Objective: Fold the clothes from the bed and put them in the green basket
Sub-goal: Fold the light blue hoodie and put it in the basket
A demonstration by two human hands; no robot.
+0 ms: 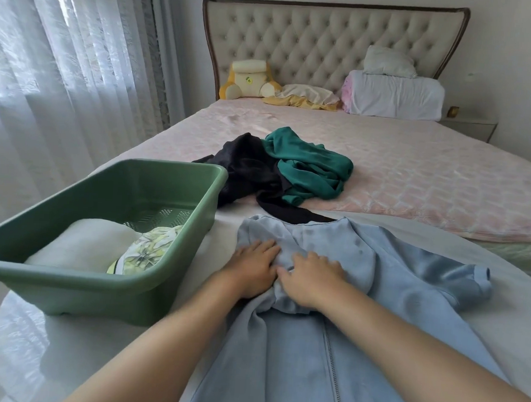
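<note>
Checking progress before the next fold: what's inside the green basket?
Inside the green basket lie a white cloth and a yellow-green floral cloth, touching. Perforated plastic shows behind them; anything beneath them is hidden.

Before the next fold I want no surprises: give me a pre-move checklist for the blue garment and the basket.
1. Blue garment lies flat: not ok, bunched between the hands.
2. Left hand and right hand both on it: ok.
3. Zipper closed: ok along the visible stretch.
4. Green basket has room: ok, white item and floral item cover part of its floor.
5. Pile done: not ok, black garment and green garment lie crumpled.
</note>
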